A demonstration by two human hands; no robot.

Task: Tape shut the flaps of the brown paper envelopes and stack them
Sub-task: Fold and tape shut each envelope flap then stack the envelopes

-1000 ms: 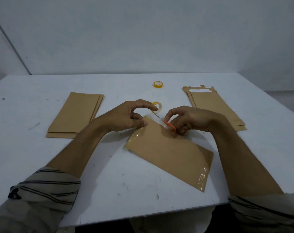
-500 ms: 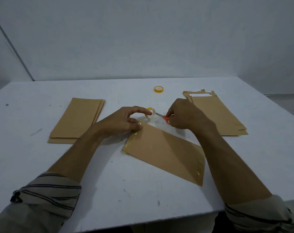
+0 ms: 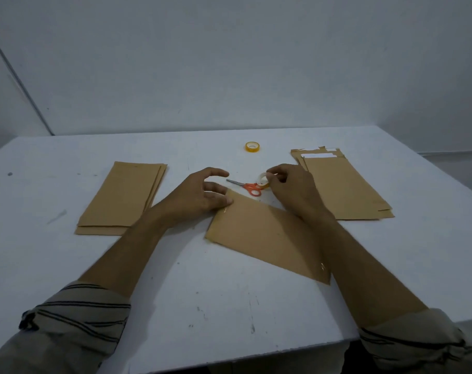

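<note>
Envelope laid slantwise mid-table, both hands at its upper end.

A brown envelope (image 3: 261, 233) lies slanted at the centre of the white table (image 3: 224, 306). The left hand (image 3: 199, 197), its grip spread and relaxed, has its lower fingers on the envelope's upper corner. The right hand (image 3: 291, 190), just right of it, has its grip pinching a small tape roll (image 3: 264, 180). Orange-handled scissors (image 3: 247, 187) lie flat between the hands. A second tape roll (image 3: 252, 146) sits higher in the frame. One envelope stack (image 3: 121, 198) lies at centre left and another stack (image 3: 345, 184) at centre right.
</note>
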